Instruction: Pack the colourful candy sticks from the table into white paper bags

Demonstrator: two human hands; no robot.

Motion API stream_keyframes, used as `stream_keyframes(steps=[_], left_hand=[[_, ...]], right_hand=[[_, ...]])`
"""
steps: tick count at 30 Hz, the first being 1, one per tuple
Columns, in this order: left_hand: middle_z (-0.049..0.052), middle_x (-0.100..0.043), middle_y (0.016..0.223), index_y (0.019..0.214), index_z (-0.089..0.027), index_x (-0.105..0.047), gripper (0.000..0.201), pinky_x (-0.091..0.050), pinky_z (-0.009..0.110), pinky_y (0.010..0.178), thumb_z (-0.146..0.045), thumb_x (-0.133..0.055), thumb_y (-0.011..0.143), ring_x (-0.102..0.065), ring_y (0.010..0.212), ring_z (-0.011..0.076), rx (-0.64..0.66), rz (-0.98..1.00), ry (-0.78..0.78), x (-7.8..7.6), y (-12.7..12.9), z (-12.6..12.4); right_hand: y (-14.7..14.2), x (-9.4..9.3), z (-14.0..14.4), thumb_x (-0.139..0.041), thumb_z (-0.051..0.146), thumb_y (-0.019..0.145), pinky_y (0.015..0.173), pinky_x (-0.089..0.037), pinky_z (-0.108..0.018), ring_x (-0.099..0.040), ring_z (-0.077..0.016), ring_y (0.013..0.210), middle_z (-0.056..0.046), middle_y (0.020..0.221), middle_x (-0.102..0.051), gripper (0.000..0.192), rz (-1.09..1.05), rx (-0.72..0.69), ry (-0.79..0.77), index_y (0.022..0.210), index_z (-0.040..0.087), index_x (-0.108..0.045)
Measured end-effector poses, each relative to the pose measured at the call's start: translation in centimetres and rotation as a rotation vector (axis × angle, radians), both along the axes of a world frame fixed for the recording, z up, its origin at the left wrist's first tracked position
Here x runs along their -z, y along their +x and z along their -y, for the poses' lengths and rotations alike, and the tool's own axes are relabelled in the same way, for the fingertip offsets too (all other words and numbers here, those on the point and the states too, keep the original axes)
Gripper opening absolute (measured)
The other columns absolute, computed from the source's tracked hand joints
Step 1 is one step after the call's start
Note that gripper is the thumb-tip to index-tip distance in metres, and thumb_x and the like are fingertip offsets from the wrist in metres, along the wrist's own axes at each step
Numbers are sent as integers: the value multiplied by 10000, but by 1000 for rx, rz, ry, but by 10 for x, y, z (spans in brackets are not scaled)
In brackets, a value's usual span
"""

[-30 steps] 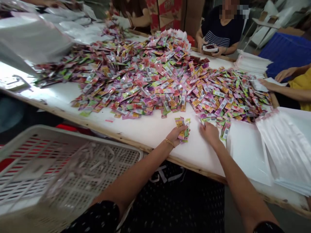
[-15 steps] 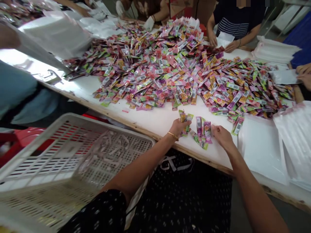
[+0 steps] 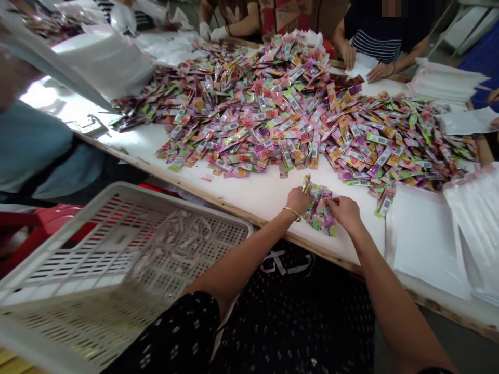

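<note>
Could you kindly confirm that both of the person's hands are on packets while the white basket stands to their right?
Not quite: the basket stands to the person's left, as the head view shows. The left hand and right hand are indeed on packets.

Packing workshop: long white wood-edged table point(image 3: 257, 196) heaped with small shiny multicoloured sachets point(image 3: 249, 124), stacked translucent plastic bags point(image 3: 427, 234), slotted white plastic crate point(image 3: 121, 239), co-workers point(image 3: 376, 44) around it.

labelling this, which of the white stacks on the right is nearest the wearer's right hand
The flat, smooth stack right of the right hand; the rippled stack lies farther right, the far stack behind the packet pile.
</note>
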State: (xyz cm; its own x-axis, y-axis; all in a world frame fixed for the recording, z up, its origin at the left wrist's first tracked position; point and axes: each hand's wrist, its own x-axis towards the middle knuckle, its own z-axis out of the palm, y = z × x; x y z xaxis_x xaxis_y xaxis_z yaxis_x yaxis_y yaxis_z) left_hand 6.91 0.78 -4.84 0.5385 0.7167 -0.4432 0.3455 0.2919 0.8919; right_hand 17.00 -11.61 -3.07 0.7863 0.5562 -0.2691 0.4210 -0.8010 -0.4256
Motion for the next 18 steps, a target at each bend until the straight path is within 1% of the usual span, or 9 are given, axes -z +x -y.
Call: stream_keyframes(steps=[2,5,7,9,11,13,14,16,18], left_hand=[[-39,-372,401,445,-165,-480,338,-329,199,501,-82,-796,530,-529,582,141,64,-87,154,-3,9,2],[-30,-409,402,448,-151,-524,325,-302,213,468,-166,-842,514,-478,520,124,157,-116,151,-6,18,5],[-29,-460,429,497,-132,-569,297,-320,215,462,-188,-861,496,-461,492,109,213,-74,81,-7,20,5],[-25,-530,486,593,-115,-621,266,-367,214,475,-176,-860,492,-478,490,101,224,62,-38,-7,20,2],[-19,-593,558,690,-108,-651,265,-419,217,502,-144,-836,503,-515,505,99,193,217,-153,-8,17,-2],[-19,-611,579,709,-107,-645,264,-449,220,516,-99,-802,497,-541,514,101,96,300,-221,-11,10,-9],[-22,-606,565,691,-108,-633,256,-453,217,513,-77,-786,488,-542,509,100,34,313,-237,-13,5,-12],[-28,-585,522,651,-112,-606,233,-439,202,484,-51,-759,486,-520,473,86,-72,302,-257,-18,-9,-19],[-23,-554,467,620,-109,-592,189,-391,190,423,-77,-749,518,-463,405,67,-68,245,-301,-22,-24,-21]], right_hand=[[0,6,-8,-621,363,787,800,-485,-324,-661,-236,888,-73,800,-706,202,-85,23,78,834,187,-709],[0,10,-18,-560,222,792,686,-529,-296,-677,-201,732,-56,706,-689,153,-255,64,220,850,158,-687],[0,5,-22,-498,157,806,652,-547,-281,-675,-176,689,-71,767,-702,194,-352,93,317,906,130,-662],[-2,-3,-24,-471,129,816,685,-561,-269,-676,-150,713,-81,893,-710,226,-418,108,402,973,120,-632],[-7,-12,-19,-453,132,836,738,-563,-264,-675,-129,763,-78,1013,-695,255,-477,106,472,1038,129,-609],[-16,-16,-7,-443,162,857,775,-557,-280,-667,-124,813,-80,1133,-656,296,-461,69,508,1117,147,-584],[-23,-16,2,-472,197,856,796,-549,-300,-660,-138,851,-89,1182,-630,312,-393,16,484,1148,154,-575],[-37,-12,21,-600,280,799,850,-515,-352,-623,-201,971,-113,1232,-586,381,-162,-166,338,1162,167,-583],[-49,-5,37,-680,287,737,874,-471,-365,-570,-253,1056,-122,1181,-594,363,57,-330,134,1078,175,-625]])
